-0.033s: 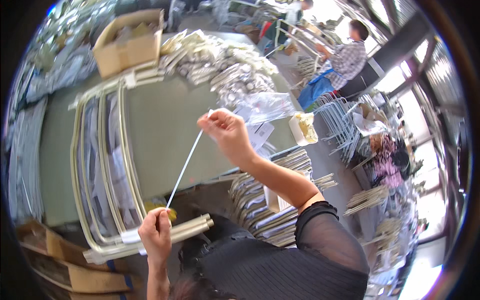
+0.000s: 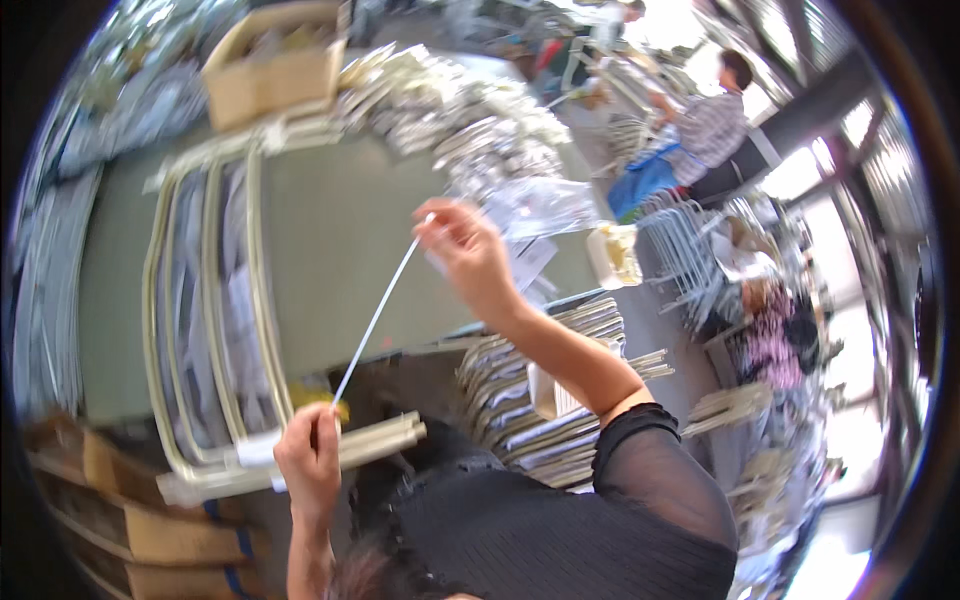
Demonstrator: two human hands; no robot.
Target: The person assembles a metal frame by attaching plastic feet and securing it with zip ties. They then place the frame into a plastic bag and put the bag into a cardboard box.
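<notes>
A thin white strip (image 2: 377,311) runs taut and slanting between my two hands; its exact kind cannot be made out. My left hand (image 2: 308,455) pinches the lower end, above the cream tubes of a metal frame (image 2: 262,335) lying on the table. Higher and to the right, my right hand (image 2: 462,252) has the upper end between thumb and fingertips, with its fingers slightly blurred. Just behind my left hand, a small yellow thing (image 2: 341,409) is partly hidden.
A green table (image 2: 330,240) carries a heap of cream and clear-wrapped parts (image 2: 470,125), a cardboard box (image 2: 275,85) and clear plastic bags (image 2: 540,207). A white tub (image 2: 612,255) stands at its right edge. Stacked tube frames (image 2: 540,385) lie beside me. Another person (image 2: 705,130) works beyond.
The view has shifted slightly, so the table and box appear a little higher and further right. My right hand has moved slightly right and up in the picture. Both hands keep the strip.
</notes>
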